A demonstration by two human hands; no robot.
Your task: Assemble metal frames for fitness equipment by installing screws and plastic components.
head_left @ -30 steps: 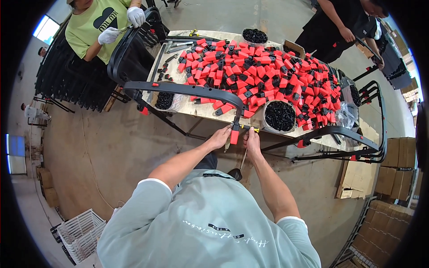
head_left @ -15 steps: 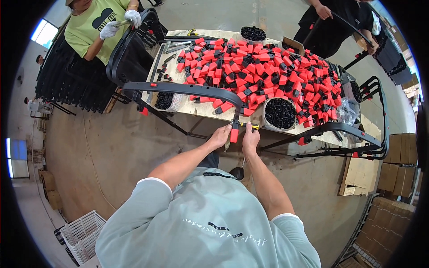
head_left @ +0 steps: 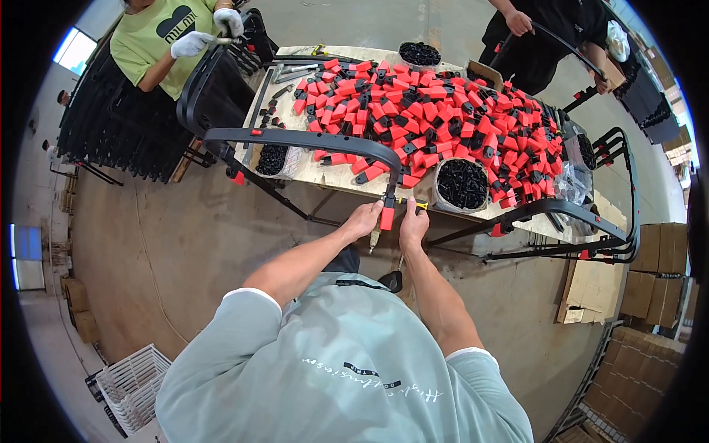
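A left hand (head_left: 362, 220) and a right hand (head_left: 412, 226) are closed around a red clip (head_left: 387, 218) at the end of a curved black frame bar (head_left: 295, 139), held just before a table (head_left: 334, 177) heaped with red and black plastic parts (head_left: 443, 118). Beyond, gloved hands (head_left: 190, 43) are seen on another frame.

Bare concrete floor (head_left: 185, 244), bright window (head_left: 74, 50) at left, stacked cardboard boxes (head_left: 650, 354) at right.

Assembly workshop: worktable (head_left: 336, 177) heaped with red-black plastic parts (head_left: 443, 118) (cartons (head_left: 650, 280) stacked nearby).
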